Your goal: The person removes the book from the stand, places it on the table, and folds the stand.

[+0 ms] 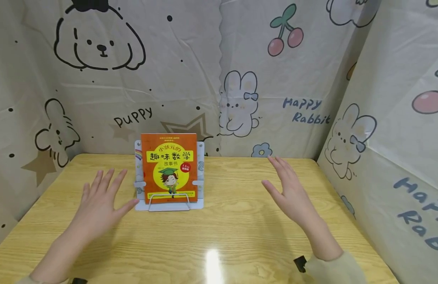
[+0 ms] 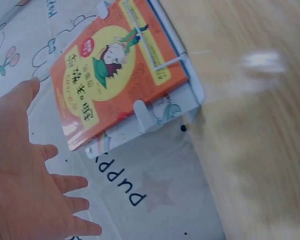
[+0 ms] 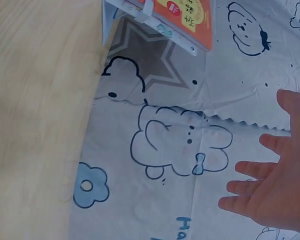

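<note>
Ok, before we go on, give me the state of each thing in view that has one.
Orange maths storybook: closed, front cover showing, propped up on the stand
White book stand: unfolded, standing on the table
Wire holder: raised across the lower cover
Left hand: fingers spread, holding nothing
Right hand: fingers extended, holding nothing
Printed cloth backdrop: hanging, creased

A smooth paper book (image 1: pixel 170 167), left of centre, fronts a plastic-looking stand (image 1: pixel 201 197) with metallic-looking wire (image 1: pixel 169 194); below gleams a glossy wood-grain tabletop (image 1: pixel 233 213), behind, creased matt sheeting (image 1: pixel 190 79).
</note>
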### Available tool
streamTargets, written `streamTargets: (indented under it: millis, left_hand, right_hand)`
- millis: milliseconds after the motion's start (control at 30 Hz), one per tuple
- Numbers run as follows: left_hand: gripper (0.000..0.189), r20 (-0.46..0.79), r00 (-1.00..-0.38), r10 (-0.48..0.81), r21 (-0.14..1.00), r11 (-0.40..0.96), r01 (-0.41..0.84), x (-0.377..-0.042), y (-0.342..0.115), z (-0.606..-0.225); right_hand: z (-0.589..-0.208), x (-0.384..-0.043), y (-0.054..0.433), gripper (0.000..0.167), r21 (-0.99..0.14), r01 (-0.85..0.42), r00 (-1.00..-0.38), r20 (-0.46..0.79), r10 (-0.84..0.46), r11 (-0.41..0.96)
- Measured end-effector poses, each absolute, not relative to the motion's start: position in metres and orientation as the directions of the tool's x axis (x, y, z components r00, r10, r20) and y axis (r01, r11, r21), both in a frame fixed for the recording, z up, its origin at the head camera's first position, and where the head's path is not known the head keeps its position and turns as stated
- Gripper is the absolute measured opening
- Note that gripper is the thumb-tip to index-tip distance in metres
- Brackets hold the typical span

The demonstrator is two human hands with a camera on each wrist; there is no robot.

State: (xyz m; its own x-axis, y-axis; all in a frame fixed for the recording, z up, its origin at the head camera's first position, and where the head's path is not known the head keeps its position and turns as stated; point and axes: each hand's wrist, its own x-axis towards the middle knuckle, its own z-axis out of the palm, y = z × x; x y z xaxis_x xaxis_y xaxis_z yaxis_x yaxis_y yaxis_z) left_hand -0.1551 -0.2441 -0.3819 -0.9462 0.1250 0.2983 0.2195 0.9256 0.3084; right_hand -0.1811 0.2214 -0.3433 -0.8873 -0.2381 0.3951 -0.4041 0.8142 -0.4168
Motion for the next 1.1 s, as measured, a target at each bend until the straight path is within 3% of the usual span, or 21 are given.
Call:
streamTargets:
  millis: [600, 1100]
  left_hand:
    - [0.086, 0.395, -0.917, 0.059, 0.423, 0.874, 0.239, -0.169, -0.222, -0.359]
    - [0.090, 0.336, -0.941, -0.047, 0.599, 0.782, 0.174, -0.183, -0.202, -0.349]
  right_hand:
    - [-0.322, -0.199, 0.183, 0.062, -0.531, -0.499, -0.845, 0.472, -0.251, 0.685]
    - [-0.326, -0.221, 0.139, 0.072, -0.669, -0.570, -0.819, 0.510, -0.264, 0.476]
